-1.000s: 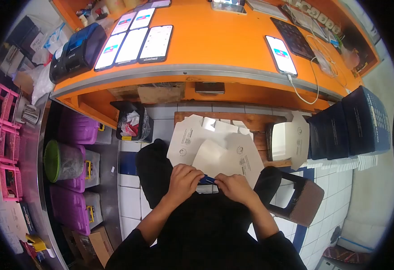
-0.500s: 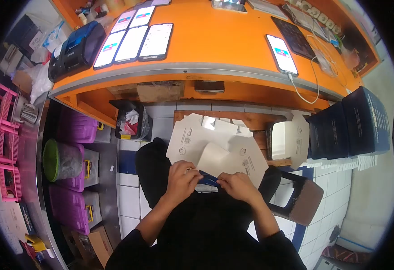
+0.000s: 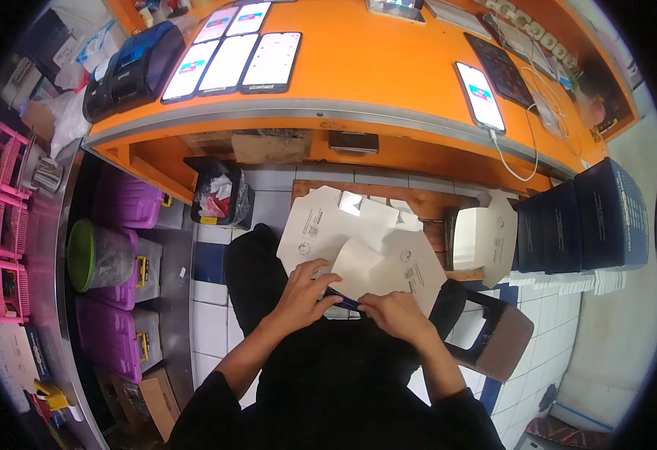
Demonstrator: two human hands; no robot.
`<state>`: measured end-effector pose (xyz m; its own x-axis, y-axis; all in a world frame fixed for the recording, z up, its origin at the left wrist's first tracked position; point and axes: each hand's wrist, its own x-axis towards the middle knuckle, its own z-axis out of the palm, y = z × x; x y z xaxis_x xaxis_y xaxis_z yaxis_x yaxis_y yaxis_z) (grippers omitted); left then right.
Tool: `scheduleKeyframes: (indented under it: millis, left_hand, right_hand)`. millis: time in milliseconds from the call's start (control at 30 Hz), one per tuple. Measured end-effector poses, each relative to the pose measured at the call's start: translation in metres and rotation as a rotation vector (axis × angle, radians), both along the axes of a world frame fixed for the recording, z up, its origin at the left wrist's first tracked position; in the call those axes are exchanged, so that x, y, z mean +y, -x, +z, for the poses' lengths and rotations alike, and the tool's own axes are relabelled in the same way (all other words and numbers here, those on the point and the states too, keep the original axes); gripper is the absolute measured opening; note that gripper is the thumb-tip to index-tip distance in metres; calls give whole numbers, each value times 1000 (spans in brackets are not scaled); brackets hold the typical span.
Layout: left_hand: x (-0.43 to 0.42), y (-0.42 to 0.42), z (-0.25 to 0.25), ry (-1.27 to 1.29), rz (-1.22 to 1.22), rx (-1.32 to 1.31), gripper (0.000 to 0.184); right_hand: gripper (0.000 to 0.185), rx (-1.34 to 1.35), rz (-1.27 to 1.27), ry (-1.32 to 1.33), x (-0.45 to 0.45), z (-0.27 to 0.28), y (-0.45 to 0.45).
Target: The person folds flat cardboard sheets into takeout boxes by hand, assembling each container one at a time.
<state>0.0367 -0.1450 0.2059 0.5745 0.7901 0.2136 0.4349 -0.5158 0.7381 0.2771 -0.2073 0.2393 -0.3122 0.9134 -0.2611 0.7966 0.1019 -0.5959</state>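
Note:
A partly folded cardboard box (image 3: 396,262), white inside with small printed marks and dark blue outside, lies across my lap and a low wooden bench. At its near left edge, my left hand (image 3: 304,294) pinches the card, with the fingers over the white side and the thumb by the blue edge. To the right, my right hand (image 3: 394,310) grips the same near edge, fingers curled round it. A narrow strip of the blue side shows between both hands. The box's underside is hidden.
A folded box (image 3: 486,236) sits on the wooden bench (image 3: 309,184), beside a stack of dark blue boxes (image 3: 568,217). Several phones (image 3: 272,64) and a black printer (image 3: 130,75) rest on the orange desk (image 3: 358,67). A trash bin (image 3: 219,199) stands below; a brown stool (image 3: 504,337) is at right.
My left fingers have spread further over the white panel. The blue flap between my hands now shows as a thinner strip. The view has shifted slightly.

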Motion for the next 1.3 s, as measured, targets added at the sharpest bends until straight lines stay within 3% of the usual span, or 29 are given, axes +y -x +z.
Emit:
scheduleKeyframes:
  millis: [167, 267, 333, 433, 633, 733, 800, 933, 1000, 1100, 1300]
  left_hand:
    - [11, 14, -9, 80, -51, 13, 17]
    - [10, 16, -19, 193, 104, -48, 17]
    - [10, 12, -18, 203, 344, 1, 14]
    - [5, 3, -14, 119, 397, 62, 12]
    - [-9, -15, 23, -23, 205, 41, 13]
    - [-20, -28, 23, -41, 152, 18, 13]
    - [-28, -38, 25, -59, 94, 13, 12]
    - [-30, -41, 27, -97, 93, 25, 13]
    - [-27, -36, 25, -66, 136, 0, 13]
    - [-24, -32, 24, -16, 134, -39, 12]
    - [-31, -48, 30, -30, 5, -76, 11]
  right_hand:
    - [19, -89, 15, -98, -3, 24, -15]
    - [16, -145, -72, -199, -6, 26, -25]
    - [14, -159, -133, -229, -9, 25, -25]
    - [9, -159, -138, -413, -12, 22, -12]
    - [9, -331, -353, -455, -15, 13, -5]
    - [7, -407, -338, -501, -17, 17, 1]
    - [5, -447, -122, -612, -19, 21, 8]
    - [5, -470, -68, -650, -21, 19, 7]
    - [4, -421, -214, -499, -19, 22, -6]
    - [5, -380, -371, -497, -17, 27, -17]
    - [6, -460, -140, -560, -21, 28, -2]
